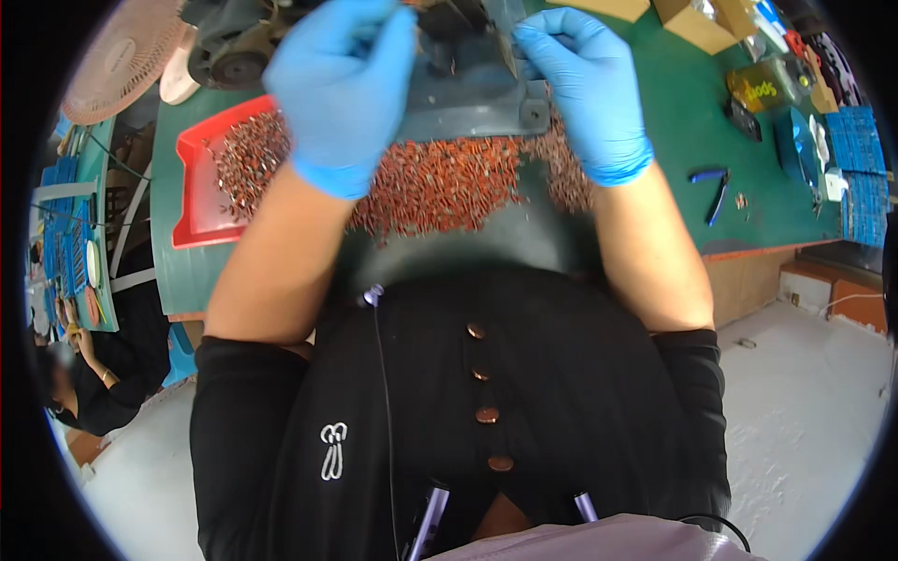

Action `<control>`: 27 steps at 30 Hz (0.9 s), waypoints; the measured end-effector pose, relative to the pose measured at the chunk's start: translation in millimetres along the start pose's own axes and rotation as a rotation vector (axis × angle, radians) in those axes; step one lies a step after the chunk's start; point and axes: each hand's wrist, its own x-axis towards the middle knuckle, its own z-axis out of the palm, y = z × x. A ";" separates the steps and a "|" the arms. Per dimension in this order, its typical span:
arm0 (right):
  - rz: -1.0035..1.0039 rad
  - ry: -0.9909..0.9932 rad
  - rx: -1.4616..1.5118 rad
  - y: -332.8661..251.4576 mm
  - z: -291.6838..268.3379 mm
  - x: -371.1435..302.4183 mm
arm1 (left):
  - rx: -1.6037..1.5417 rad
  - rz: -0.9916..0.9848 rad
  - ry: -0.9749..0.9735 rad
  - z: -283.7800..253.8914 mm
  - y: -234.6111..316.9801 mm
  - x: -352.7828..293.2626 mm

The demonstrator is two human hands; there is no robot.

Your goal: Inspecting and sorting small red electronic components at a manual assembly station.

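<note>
Both my hands wear blue gloves and are raised at a grey machine (468, 117) at the far middle of the table. My left hand (346, 93) is at the machine's left side, thumb and fingers drawn together near the picture's upper edge; whatever they may pinch is too small to see. At the machine's right edge, my right hand (589, 93) has its fingers bent and closed toward the thumb, with any held piece hidden. Below and between my hands lies a heap of small copper-red parts (440, 187). Duller, brownish small parts (566, 173) lie under my right wrist.
A red tray (201, 201) of small metal parts stands left, partly behind my left forearm. Blue-handled pliers (716, 196) lie on the green table (673, 220) at right, near a cardboard box (702, 23). A fan (122, 61) is far left; another person (112, 383) sits beyond.
</note>
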 end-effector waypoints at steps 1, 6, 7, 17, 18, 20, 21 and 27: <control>-0.028 -0.023 -0.154 3.3 -11.9 -7.1 | 0.007 0.011 0.004 -14.7 -2.3 -6.7; -0.085 -0.209 -0.777 22.6 -50.9 -47.5 | 0.237 -0.114 0.048 -117.8 -44.4 -20.9; -0.085 -0.239 -0.806 26.9 -52.3 -53.6 | 0.296 -0.152 0.037 -140.2 -55.0 -20.1; -0.527 -0.276 -1.202 52.2 -34.3 -63.5 | 0.438 -0.289 -0.101 -174.4 -66.6 -42.4; -0.560 -0.273 -1.308 53.1 -32.4 -66.1 | 0.384 -0.299 -0.113 -161.6 -58.7 -43.5; -0.564 -0.279 -1.380 53.4 -31.6 -67.4 | 0.244 -0.289 -0.153 -133.2 -42.9 -45.8; -0.536 -0.290 -1.344 52.7 -32.7 -67.8 | 0.269 -0.287 -0.189 -120.6 -34.4 -47.2; -0.402 -0.333 -0.990 38.1 -52.6 -67.2 | 0.173 -0.181 -0.416 -64.4 6.6 -52.9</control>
